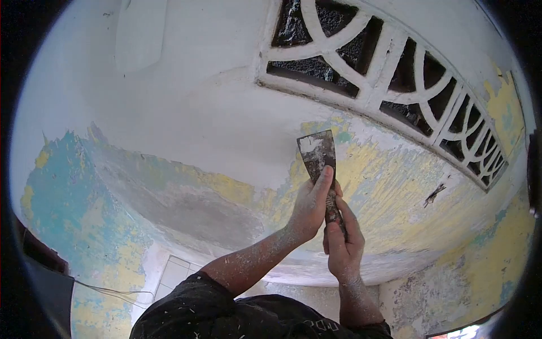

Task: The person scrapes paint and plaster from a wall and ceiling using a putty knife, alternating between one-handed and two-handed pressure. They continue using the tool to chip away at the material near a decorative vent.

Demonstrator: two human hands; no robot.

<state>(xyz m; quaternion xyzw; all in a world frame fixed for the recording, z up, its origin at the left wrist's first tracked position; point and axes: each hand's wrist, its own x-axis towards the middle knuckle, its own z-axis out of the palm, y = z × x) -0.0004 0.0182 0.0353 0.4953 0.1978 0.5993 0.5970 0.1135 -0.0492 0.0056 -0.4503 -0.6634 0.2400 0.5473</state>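
Note:
Both of my hands are on a paint scraper [317, 151], whose wide metal blade points up and is smeared with white residue. My left hand [309, 208] wraps the upper handle, its thumb lying along the base of the blade. Lower on the handle, my right hand [345, 244] closes around the grip. The blade's edge overlaps the border between white paint and a scraped yellow and blue patch [361, 169] of the wall. White flakes speckle my forearms and dark shirt.
A white lattice vent [372, 73] with dark openings runs along the upper right wall. Turquoise paint [68, 181] shows at left beside a grey bare strip [186, 206]. A hole with a dark tuft [435, 195] sits at right. Cables [113, 291] hang lower left.

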